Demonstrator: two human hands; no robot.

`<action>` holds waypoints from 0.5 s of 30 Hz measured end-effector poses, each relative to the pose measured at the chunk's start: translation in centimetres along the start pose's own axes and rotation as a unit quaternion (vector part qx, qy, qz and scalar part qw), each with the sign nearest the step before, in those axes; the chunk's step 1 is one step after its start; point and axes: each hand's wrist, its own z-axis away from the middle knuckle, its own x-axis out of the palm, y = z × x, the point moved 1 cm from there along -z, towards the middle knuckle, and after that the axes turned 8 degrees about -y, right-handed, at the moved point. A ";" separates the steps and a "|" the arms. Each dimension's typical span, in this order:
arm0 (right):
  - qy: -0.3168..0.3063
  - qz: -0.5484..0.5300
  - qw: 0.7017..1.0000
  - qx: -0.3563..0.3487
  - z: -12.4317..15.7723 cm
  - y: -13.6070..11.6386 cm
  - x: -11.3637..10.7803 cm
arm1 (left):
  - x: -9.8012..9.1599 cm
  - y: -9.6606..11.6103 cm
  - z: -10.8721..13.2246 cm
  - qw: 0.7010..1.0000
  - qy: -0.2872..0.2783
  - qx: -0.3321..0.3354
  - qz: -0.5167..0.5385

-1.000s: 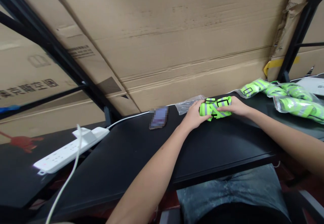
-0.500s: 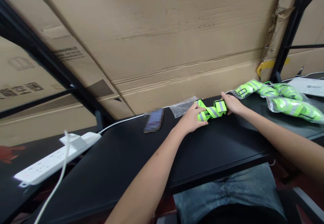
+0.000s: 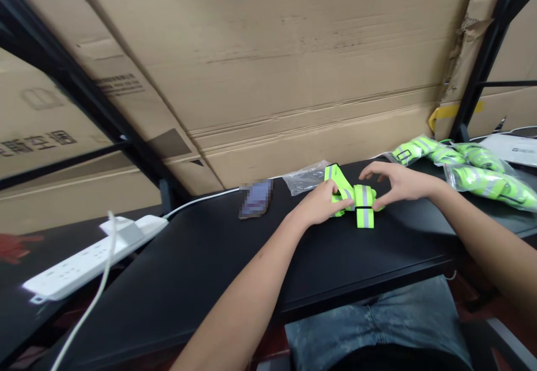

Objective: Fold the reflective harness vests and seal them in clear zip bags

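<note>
A neon green reflective strap (image 3: 361, 202) with grey stripes and black buckles lies bunched on the black table (image 3: 235, 270). My left hand (image 3: 321, 206) pinches its left part, fingers closed on the strap. My right hand (image 3: 396, 182) holds its right end, thumb and fingers curled around the fabric. One end of the strap sticks up toward the back, another hangs toward me.
An empty clear plastic bag (image 3: 304, 176) lies just behind the strap. Several bagged green straps (image 3: 474, 169) lie at the right. A blurred phone (image 3: 254, 198) and a white power strip (image 3: 79, 262) with cable sit to the left. Cardboard boxes (image 3: 268, 69) wall off the back.
Both hands have drawn the strap a little nearer to me and turned it; the bundle has loosened, with one end now pointing toward me.
</note>
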 end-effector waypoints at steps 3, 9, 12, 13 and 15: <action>-0.063 0.016 0.997 -0.033 0.1 -0.6 0.5 | 0.1 0.1 0.2 0.999 0.013 0.025 0.021; -0.133 0.038 0.988 -0.076 -0.7 -0.8 1.7 | 0.5 -0.3 -0.4 0.991 -0.079 0.102 -0.037; -0.114 -0.017 0.990 -0.077 -1.0 -0.4 1.6 | 0.6 -0.5 -0.7 0.991 -0.070 0.109 -0.034; -0.109 -0.048 0.990 -0.074 -1.1 -0.2 1.6 | 0.6 -0.5 -0.8 0.990 -0.069 0.115 -0.034; -0.092 -0.102 0.989 -0.061 -1.2 0.4 1.6 | 0.6 -0.5 -0.9 0.989 -0.070 0.128 -0.037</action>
